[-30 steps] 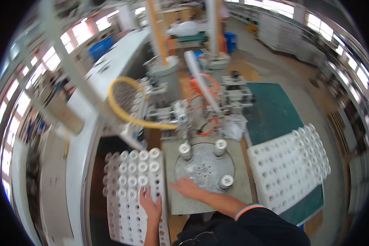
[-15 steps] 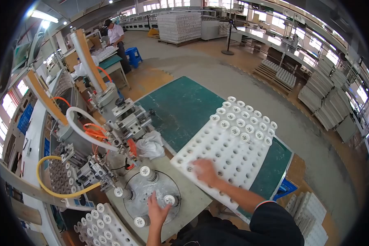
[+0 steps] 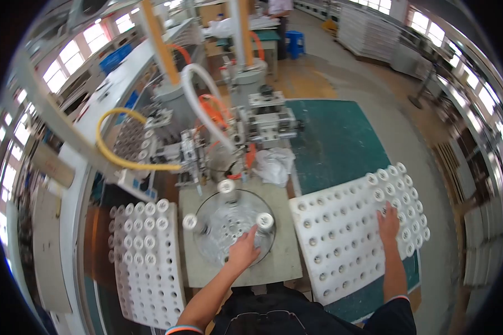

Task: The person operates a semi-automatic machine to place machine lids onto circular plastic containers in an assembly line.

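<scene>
On the round metal plate (image 3: 207, 245), several white round-topped parts stand near the rim. My left hand (image 3: 244, 251) hovers low over the plate's front, fingers apart, its forefinger stretched to the right-hand white part (image 3: 264, 221). Whatever lies beneath the palm is hidden. To the right, my right hand (image 3: 388, 223) has its fingertips around a white round-topped part at the near edge of the filled rows; the hand mostly covers that part. Those rows sit in a white holed tray (image 3: 332, 245), whose left portion shows bare holes.
A second white holed tray (image 3: 156, 290) with similar parts lies left of the plate. Behind it stand metal fixtures (image 3: 271, 123) with orange hoses, a yellow hose (image 3: 109, 153) and a crumpled white bag (image 3: 274, 166). A green tabletop (image 3: 341, 134) extends behind the right tray. Another person stands far back.
The view has swung left. My right hand has gone from the tray's bare holes to its filled rows. My left hand stays over the plate beside the right-hand part.
</scene>
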Demonstrator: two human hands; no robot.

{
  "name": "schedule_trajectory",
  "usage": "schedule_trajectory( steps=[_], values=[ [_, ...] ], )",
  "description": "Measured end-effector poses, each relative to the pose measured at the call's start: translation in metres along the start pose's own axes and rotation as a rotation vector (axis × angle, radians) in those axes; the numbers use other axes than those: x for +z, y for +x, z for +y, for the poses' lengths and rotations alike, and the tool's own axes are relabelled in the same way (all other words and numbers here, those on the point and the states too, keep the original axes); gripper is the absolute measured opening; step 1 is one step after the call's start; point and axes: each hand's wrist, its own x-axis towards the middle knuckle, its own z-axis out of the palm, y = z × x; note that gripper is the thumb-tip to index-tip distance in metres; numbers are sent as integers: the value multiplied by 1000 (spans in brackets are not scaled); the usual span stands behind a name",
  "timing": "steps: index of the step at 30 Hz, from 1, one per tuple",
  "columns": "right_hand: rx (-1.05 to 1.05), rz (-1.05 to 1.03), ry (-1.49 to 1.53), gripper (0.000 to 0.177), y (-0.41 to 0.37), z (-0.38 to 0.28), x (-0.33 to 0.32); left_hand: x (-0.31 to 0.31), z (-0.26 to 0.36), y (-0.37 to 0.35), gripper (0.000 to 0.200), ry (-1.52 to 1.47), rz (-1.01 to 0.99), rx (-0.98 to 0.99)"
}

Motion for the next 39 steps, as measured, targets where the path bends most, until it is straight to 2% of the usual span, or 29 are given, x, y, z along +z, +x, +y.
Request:
schedule_trajectory(
  steps=[2, 4, 5, 7, 8, 10, 11, 12, 15, 16, 17, 18, 20, 21, 22, 24, 26, 27, 29, 31, 35, 38, 39],
  values=[
    [-77, 73, -69, 54, 7, 12, 2, 6, 4, 4, 77, 16, 56, 3],
    [-52, 145, 119, 52, 6, -28, -30, 25, -5, 12, 76, 133, -13, 82],
    [-22, 135, 250, 47, 1, -63, -48, 24, -9, 8, 76, 129, 3, 38],
    [-153, 104, 380, 48, -12, -113, -35, 18, -20, -2, 70, 135, -55, 117],
    [-244, 92, 494, 48, -23, -138, -30, 8, -26, -14, 70, 136, -48, 92],
    [-368, -147, 651, 51, -62, -211, -22, -23, -38, -48, 63, -107, 117, 41],
    [-422, -279, 787, 53, -84, -244, -12, -31, -51, -63, 63, -104, 117, 29],
    [-430, -422, 856, 53, -106, -281, -4, -40, -68, -80, 61, -145, 211, -52],
    [-652, -666, 857, 55, -159, -381, 17, -66, -127, -114, 60, -107, 416, -293],
    [-759, -647, 786, 56, -174, -404, 26, -75, -144, -120, 60, -107, 422, -300],
    [-866, -622, 713, 57, -185, -424, 37, -87, -160, -124, 60, -66, 469, -396],
    [-874, -623, 715, 57, -193, -438, 54, -96, -173, -126, 60, -25, 513, -491],
    [-1053, -555, 585, 63, -212, -453, 88, -109, -195, -118, 60, -17, 523, -525],
    [-1088, -585, 537, 65, -219, -454, 99, -111, -206, -113, 60, -12, 529, -548],
    [-1078, -575, 525, 65, -221, -457, 98, -111, -216, -108, 60, -20, 526, -532],
    [-1069, -554, 426, 69, -220, -457, 93, -105, -232, -90, 60, 113, 391, -549],
    [-966, -495, 454, 70, -211, -443, 81, -98, -238, -79, 62, 94, 346, -492],
    [-911, -447, 515, 71, -204, -438, 75, -98, -238, -78, 67, 93, 352, -492],
    [-836, -367, 429, 69, -179, -408, 64, -97, -232, -85, 73, 86, 350, -472],
    [-773, -297, 352, 68, -164, -379, 61, -94, -226, -98, 87, 244, 458, -316],
    [-930, -402, 16, 65, -180, -363, 100, -68, -238, -107, 95, 273, 427, -292],
    [-1006, -591, 105, 70, -215, -395, 71, -66, -235, -112, 95, 212, 423, -350],
    [-1002, -477, 280, 71, -229, -401, 74, -66, -229, -114, 95, 176, 403, -370]
  ],
)
